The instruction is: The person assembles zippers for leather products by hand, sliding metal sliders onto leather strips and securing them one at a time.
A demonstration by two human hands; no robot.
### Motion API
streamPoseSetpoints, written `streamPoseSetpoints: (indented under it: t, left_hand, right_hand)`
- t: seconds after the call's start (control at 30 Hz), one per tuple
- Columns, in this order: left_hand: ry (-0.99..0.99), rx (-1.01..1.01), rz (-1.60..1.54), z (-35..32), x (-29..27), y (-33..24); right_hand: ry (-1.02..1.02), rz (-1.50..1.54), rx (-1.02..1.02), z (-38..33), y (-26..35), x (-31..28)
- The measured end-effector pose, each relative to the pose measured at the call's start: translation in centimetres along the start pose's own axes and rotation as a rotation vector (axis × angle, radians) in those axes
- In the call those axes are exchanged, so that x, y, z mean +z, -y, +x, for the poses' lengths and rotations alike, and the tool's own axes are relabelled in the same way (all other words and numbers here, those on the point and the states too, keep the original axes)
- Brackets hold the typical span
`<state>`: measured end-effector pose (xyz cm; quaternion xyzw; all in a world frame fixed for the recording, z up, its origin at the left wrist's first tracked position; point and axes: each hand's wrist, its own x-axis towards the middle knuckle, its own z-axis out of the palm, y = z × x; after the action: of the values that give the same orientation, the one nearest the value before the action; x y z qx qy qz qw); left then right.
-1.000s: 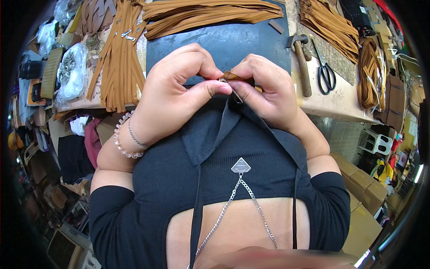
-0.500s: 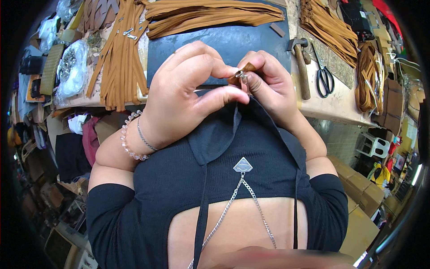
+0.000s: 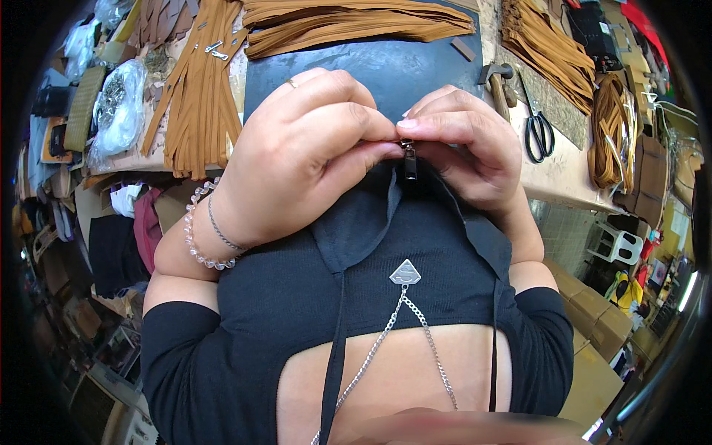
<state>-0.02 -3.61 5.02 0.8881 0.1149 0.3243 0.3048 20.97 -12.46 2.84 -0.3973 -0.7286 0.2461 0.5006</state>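
Both hands meet at chest height, close to the table's near edge. A small silvery zipper slider [image 3: 409,157] is pinched between their fingertips, its pull tab hanging down. My left hand [image 3: 315,152] is closed on its left side, thumb against the index finger. From the right, my right hand [image 3: 475,144] closes on it with thumb and bent fingers. The fingers hide most of the slider's body, and any tape in it cannot be made out. Beyond the hands lies a dark blue mat [image 3: 326,74] with a bundle of brown zipper tapes [image 3: 356,26] across it.
More brown zipper tapes [image 3: 196,111] lie at the left, with a few loose metal sliders [image 3: 215,50] on them. A hammer [image 3: 498,85] and black-handled scissors [image 3: 538,133] are to the right. Farther right sits a coiled brown bundle [image 3: 610,133]. A plastic bag [image 3: 122,111] stands far left.
The brown zipper tape end that stuck up between my fingers is out of sight. The pull tab now hangs down in view. My right hand has turned and shifted slightly right.
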Motion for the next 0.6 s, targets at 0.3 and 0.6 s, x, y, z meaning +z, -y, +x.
streamPoseSetpoints:
  t: [0.3, 0.6]
  left_hand:
    - [0.116, -0.198, -0.338, -0.1, 0.0, 0.9]
    - [0.125, -0.289, -0.413, -0.3, 0.2, 1.3]
  right_hand:
    - [0.082, -0.015, 0.048, 0.6, 1.1, -0.8]
    - [0.076, -0.034, 0.154, 0.6, 1.0, -0.8]
